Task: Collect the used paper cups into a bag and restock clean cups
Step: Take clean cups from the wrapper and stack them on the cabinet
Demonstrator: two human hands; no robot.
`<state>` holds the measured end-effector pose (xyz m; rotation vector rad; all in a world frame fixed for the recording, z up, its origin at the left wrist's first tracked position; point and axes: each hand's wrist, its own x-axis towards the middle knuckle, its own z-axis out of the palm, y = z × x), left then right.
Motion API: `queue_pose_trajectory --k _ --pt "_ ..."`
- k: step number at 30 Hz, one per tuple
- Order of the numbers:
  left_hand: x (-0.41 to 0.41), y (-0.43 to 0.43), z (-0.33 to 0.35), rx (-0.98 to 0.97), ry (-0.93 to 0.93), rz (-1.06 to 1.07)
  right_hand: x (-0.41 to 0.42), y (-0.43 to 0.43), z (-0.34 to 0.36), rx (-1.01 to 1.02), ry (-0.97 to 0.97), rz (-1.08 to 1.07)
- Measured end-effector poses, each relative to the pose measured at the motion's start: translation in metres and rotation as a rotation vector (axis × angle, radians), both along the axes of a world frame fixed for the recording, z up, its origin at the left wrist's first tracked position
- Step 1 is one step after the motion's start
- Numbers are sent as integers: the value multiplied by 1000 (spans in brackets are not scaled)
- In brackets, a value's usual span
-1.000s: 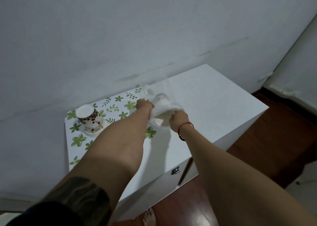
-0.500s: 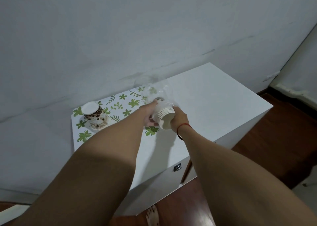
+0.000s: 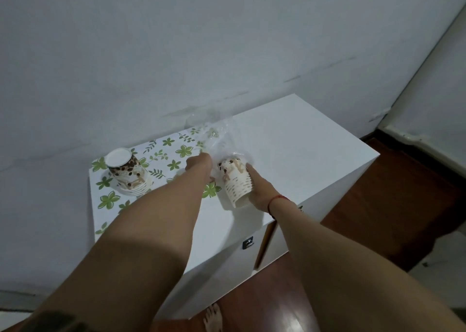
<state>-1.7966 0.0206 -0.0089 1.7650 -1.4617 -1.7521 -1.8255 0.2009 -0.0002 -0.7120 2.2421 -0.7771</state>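
Floor [image 3: 403,205] and a bare foot [image 3: 213,319] lie nearest you, below the desk's front edge. From there your forearms run out over the white desk [image 3: 290,155].

Your right hand [image 3: 259,190] holds a stack [image 3: 235,182] of bean-printed paper cups, its fingers [image 3: 249,166] curled round the stack's right flank. The stack is tilted and looks to be held off the desk. Its rims point down and back toward you, and its bases point up and away.

Your left hand [image 3: 199,166] is just left of the stack, closed on the film of a clear bag [image 3: 214,135]. Its fingertips are hidden behind the knuckles, so how much film it holds is a guess.

The bag rises from between your two sets of fingers and trails off beyond them toward the wall. I judge the stack's base end to be inside the bag's mouth, with the stack's long axis lined up with the bag's length. The coming move turns on that line: slide the stack along it with the right hand while the left anchors the film.

Well left of your left fingers, a second stack [image 3: 127,174] stands upside down on a flowered mat [image 3: 181,151]. The left hand is the nearer one to it.
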Motion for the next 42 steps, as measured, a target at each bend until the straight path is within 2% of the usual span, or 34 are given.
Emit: queue_pose_trajectory --k 2,6,11,14,21,30,35,42 --pt "-1 0 -18 46 24 4 2 0 -3 11 -52 80" --pt "34 36 15 123 73 -33 5 -8 3 24 -127 188" --pt "56 43 19 209 107 -242 11 -14 19 14 -284 107" --pt "68 51 23 223 116 -284 12 -12 18 11 -323 84" --pt "86 64 43 250 142 -439 28 -5 32 -97 -297 27" --pt "108 41 77 115 171 -473 54 -17 74 -124 -195 86" --pt "135 28 99 48 220 -397 79 -38 96 -178 -75 153" --pt "167 10 129 -108 290 -257 116 -65 120 -399 -25 169"
